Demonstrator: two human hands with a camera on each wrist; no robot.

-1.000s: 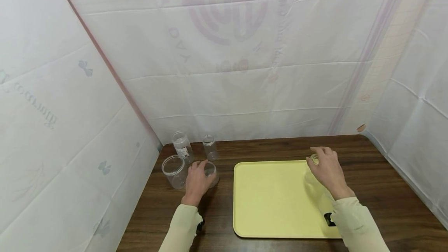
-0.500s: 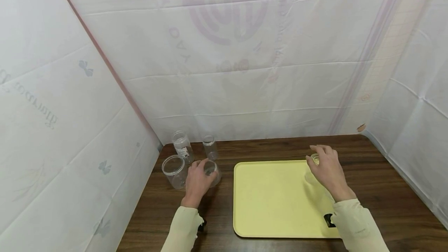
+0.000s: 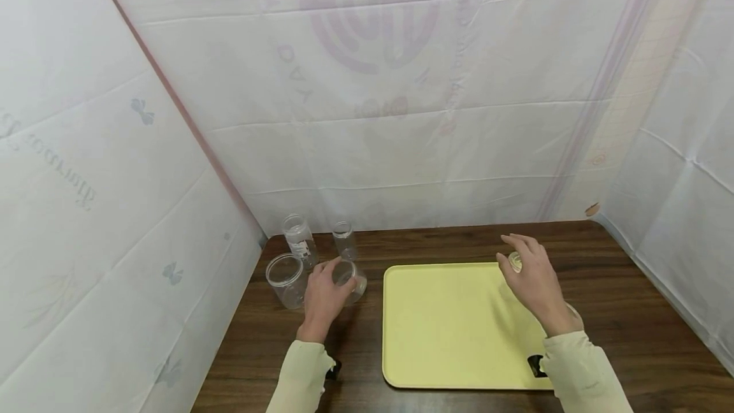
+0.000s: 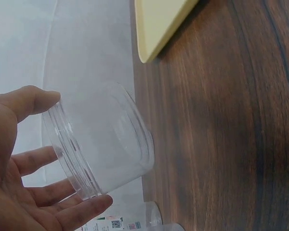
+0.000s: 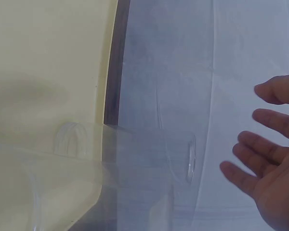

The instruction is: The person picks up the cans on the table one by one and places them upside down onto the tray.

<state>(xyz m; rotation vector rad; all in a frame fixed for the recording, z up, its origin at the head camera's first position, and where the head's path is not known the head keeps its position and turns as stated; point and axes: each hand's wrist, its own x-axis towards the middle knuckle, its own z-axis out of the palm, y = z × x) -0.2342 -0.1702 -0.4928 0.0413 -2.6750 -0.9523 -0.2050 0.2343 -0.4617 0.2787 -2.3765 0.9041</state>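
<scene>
My left hand grips a clear plastic jar near its threaded rim, thumb on one side and fingers on the other. In the left wrist view the jar looks tilted; I cannot tell whether its base touches the table. My right hand hovers over the right part of the yellow tray, fingers spread and relaxed, holding nothing. Under it stands a clear jar, apart from the fingers and largely hidden by the hand in the head view. A second clear jar shows nearer the right wrist.
At the left of the wooden table stand a wide clear jar, a tall labelled jar and a narrow jar. White printed sheets close off the back and both sides.
The jar in my left hand has shifted slightly right and its base has swung toward the tray. My right hand has moved slightly up and left over the jar there.
</scene>
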